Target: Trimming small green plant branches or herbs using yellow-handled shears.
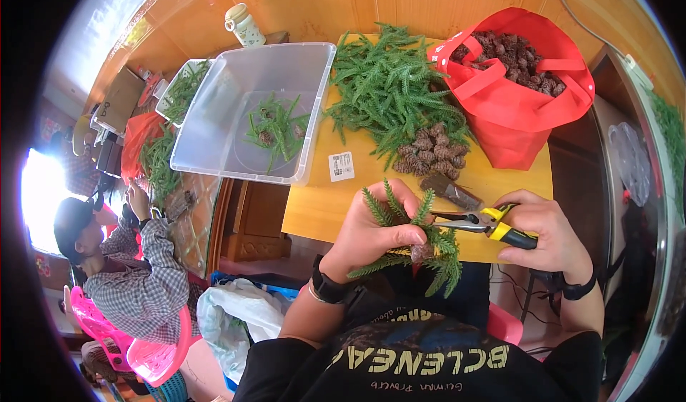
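Yellow tabletop spans mid-frame, and just below centre the left hand pinches a green sprig left of the right hand, which grips pliers whose long axis points leftward at the sprig.

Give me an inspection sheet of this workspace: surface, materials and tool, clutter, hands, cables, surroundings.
Surface: yellow table, partly covered.
Materials and tool: green sprigs heaped; pine cones piled beside them; more cones in the red bag; pliers in use.
Clutter: white label near the clear bin.
Hands: left hand holds a green bunch; right hand grips the pliers.
Cables: dark cables low at right.
Surroundings: person in checked shirt at left.
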`<action>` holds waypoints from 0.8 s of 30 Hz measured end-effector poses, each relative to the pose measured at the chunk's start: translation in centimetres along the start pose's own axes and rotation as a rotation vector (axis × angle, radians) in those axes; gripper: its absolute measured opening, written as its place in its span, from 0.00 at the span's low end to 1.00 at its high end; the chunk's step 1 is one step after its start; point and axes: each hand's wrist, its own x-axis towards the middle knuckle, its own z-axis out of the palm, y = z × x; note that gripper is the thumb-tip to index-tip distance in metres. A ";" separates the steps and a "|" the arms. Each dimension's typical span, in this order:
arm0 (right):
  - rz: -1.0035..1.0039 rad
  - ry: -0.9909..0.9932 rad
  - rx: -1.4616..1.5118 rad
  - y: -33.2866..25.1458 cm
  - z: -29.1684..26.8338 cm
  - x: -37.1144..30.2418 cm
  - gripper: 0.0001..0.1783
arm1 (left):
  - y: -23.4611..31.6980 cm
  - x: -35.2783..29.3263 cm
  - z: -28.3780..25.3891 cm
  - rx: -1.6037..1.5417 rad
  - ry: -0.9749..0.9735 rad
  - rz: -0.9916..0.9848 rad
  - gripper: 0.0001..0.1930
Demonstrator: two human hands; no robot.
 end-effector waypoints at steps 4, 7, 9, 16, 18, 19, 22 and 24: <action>-0.015 -0.048 0.028 0.0 -0.2 0.4 0.16 | 0.3 -0.3 -0.4 -0.061 -0.043 -0.169 0.21; -0.009 -0.063 -0.005 0.2 -0.3 0.3 0.17 | 0.3 -0.3 -0.2 -0.082 -0.051 -0.170 0.20; 0.023 -0.033 -0.008 -0.4 -0.2 0.3 0.18 | 0.1 -0.3 -0.2 -0.091 -0.062 -0.168 0.21; 0.054 -0.073 0.037 -0.2 -0.5 0.0 0.19 | 0.9 -0.5 0.0 -0.018 -0.105 -0.296 0.21; 0.025 -0.076 0.040 0.2 -0.3 -0.1 0.19 | 0.8 -0.5 -0.1 -0.015 -0.113 -0.302 0.21; -0.002 -0.079 0.043 0.4 -0.1 -0.1 0.19 | 0.8 -0.5 -0.2 -0.013 -0.122 -0.308 0.20; -0.047 -0.081 0.030 1.1 -0.1 0.0 0.20 | 1.1 -0.3 0.0 -0.062 -0.139 -0.354 0.20; -0.068 -0.073 0.019 1.0 -0.1 0.1 0.20 | 0.9 -0.5 0.0 -0.069 -0.138 -0.333 0.20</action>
